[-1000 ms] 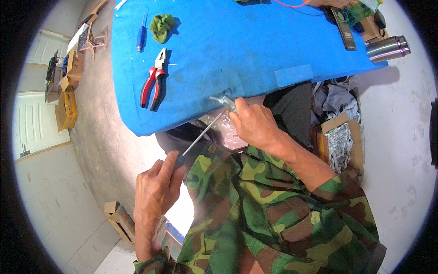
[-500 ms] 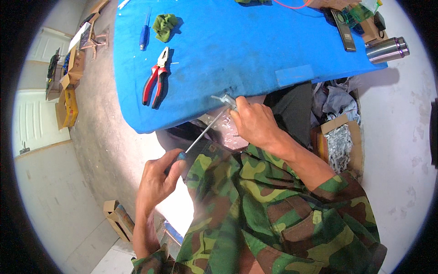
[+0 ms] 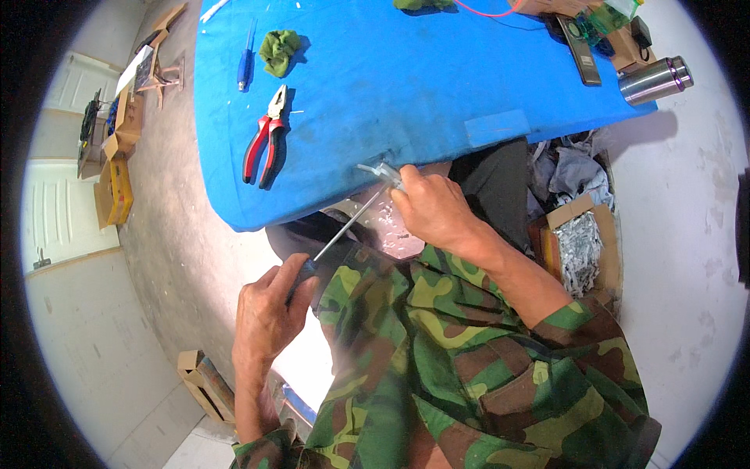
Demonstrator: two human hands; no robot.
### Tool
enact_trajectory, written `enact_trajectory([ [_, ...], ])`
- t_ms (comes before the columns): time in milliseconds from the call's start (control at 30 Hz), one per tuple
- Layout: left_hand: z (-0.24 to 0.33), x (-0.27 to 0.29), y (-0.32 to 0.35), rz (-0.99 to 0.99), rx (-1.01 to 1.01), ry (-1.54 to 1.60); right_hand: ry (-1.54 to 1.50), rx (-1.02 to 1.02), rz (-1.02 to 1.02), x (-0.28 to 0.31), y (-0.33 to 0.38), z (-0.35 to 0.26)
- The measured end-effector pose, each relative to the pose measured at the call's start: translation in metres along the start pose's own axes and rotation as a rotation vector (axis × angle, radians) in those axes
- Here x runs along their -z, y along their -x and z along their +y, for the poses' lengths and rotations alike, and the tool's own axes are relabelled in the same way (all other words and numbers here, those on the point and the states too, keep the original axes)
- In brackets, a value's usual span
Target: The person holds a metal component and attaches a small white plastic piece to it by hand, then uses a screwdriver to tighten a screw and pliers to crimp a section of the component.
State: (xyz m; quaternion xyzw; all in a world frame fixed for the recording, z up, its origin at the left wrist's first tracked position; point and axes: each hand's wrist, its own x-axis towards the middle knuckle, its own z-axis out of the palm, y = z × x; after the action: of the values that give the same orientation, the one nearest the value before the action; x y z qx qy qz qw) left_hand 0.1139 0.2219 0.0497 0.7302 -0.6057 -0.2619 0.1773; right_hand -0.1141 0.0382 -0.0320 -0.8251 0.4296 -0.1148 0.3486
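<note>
The left hand [image 3: 269, 316] has its fingers clenched around the dark blue handle of a screwdriver with a slim, straight, shiny metal shaft [image 3: 348, 224]. The fingers of the right hand [image 3: 437, 205] grip a small, pale grey, angular piece [image 3: 383, 173] at the near edge of the surface [image 3: 375, 94]; the shaft's far end reaches this piece, though contact is unclear. Smooth, slightly stained blue cloth covers the surface. On it lie 1 pair of metal pliers with curved red-and-black handles [image 3: 266, 147], 1 thin driver with a blue handle [image 3: 244, 69] and a crumpled olive-green cloth [image 3: 278, 53]. A brushed steel cylindrical flask [image 3: 655, 81] lies at the right end. Below, an open brown cardboard box [image 3: 608, 242] holds crinkled silvery scraps. The floor [image 3: 176, 242] is grey and mottled; a white panelled door [image 3: 66, 199] stands at left.
</note>
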Motion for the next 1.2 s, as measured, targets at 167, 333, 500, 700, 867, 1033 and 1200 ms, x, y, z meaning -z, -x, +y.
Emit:
enact_trajectory([
  [167, -0.005, -0.002, 0.003, -0.003, -0.030, -0.121, 0.008, 0.036, -0.037, -0.004, -0.003, 0.003],
  [333, -0.011, -0.002, -0.004, -0.003, -0.061, -0.118, -0.007, 0.033, -0.044, -0.001, -0.004, 0.002],
  [500, -0.027, -0.013, -0.007, -0.033, 0.019, 0.175, -0.014, 0.040, -0.027, -0.003, -0.003, 0.002],
  [700, -0.043, -0.024, -0.005, -0.098, 0.096, 0.411, 0.004, 0.031, -0.010, -0.006, -0.003, 0.003],
  [867, -0.048, -0.028, -0.005, -0.115, 0.147, 0.513, -0.009, 0.042, -0.015, -0.004, -0.003, 0.002],
  [1033, -0.040, -0.018, -0.009, -0.068, 0.051, 0.364, -0.002, 0.029, -0.028, -0.004, -0.004, 0.003],
  [1200, -0.027, -0.015, -0.006, 0.018, -0.033, 0.148, 0.007, 0.031, -0.027, -0.004, -0.005, 0.005],
])
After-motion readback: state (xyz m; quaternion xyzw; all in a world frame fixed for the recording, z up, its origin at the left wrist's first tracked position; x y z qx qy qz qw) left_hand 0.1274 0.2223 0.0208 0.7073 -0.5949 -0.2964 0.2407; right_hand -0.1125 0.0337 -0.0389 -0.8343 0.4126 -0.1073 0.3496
